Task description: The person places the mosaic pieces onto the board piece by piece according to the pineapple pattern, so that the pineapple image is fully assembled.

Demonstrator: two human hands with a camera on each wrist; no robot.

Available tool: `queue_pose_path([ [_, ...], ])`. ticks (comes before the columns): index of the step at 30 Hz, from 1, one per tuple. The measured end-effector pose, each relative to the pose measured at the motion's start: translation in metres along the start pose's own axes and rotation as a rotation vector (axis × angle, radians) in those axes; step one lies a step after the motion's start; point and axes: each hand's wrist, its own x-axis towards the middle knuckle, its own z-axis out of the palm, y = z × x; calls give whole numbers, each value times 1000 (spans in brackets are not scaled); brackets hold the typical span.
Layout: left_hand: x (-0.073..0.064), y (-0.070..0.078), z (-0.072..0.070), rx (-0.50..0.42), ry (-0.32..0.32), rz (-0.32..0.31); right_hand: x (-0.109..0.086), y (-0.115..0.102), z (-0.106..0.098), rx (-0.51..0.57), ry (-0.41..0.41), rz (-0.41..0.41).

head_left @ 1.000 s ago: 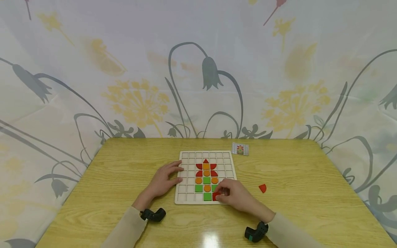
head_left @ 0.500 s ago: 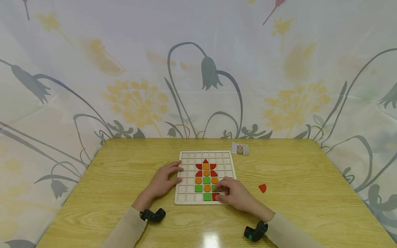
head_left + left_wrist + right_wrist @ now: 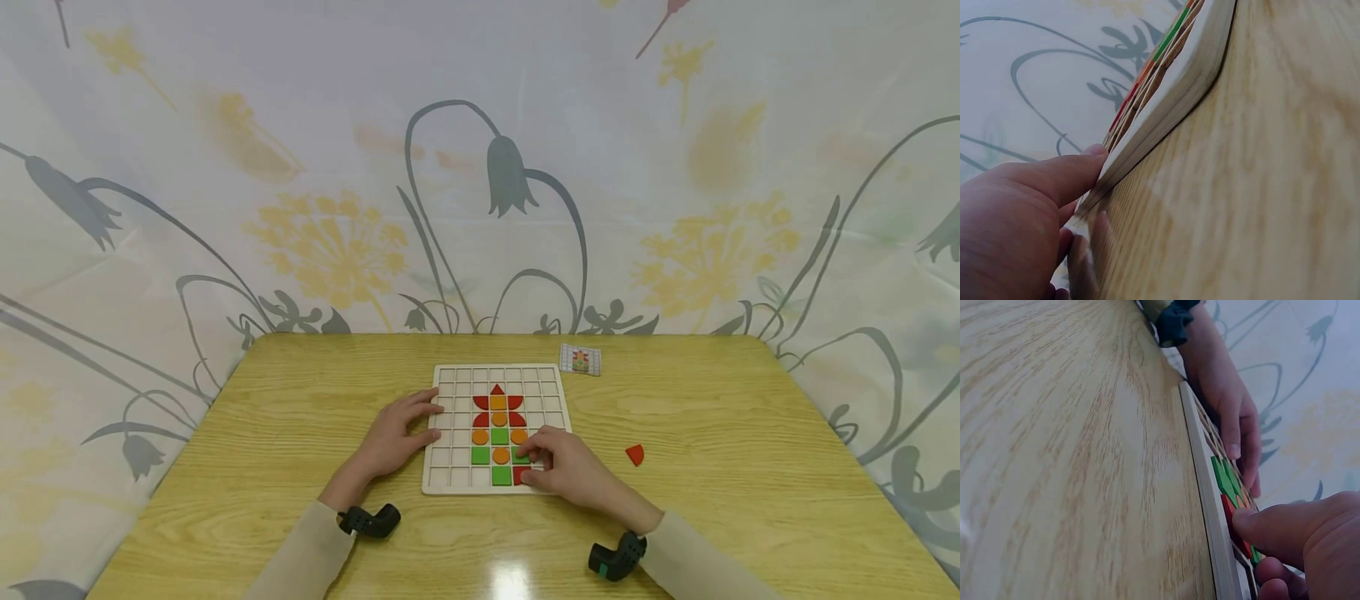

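The white grid board (image 3: 456, 458) lies flat on the table, with flat red, orange and green pieces in its cells. Along its left edge rests my left hand (image 3: 393, 435), fingers spread and thumb tip at the rim (image 3: 1105, 164). My right hand (image 3: 573, 472) is over the lower right part. Its thumb presses a red piece (image 3: 1230, 515) in the bottom row, beside a green square (image 3: 502, 476). The index fingertip is over another green piece (image 3: 519, 456) one row up. The thumb and hand hide part of the red piece.
A loose red quarter-circle piece (image 3: 635, 454) lies on the wooden table (image 3: 697, 400), right of the board. Behind the board's right corner is a small pattern card (image 3: 581, 359). A floral printed curtain (image 3: 480, 250) hangs behind the table.
The red piece, tilted under my right thumb and fingers earlier, now sits lower in its bottom-row cell. My right index finger has shifted slightly up and away from it. The left hand has not moved.
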Motion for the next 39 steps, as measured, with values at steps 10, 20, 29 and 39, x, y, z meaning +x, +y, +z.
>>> queue_pose_path([
  [10,0,-3,2,11,-3,-5,-5,8,-18,103,58,5],
  [20,0,-3,2,10,-8,-10,-35,35,-64,-17,189,41],
  [29,-1,-1,1,10,-1,-3,-63,62,-101,-57,156,191],
  [39,-1,0,1,5,-3,-10,-71,86,-120,130,-71,123],
])
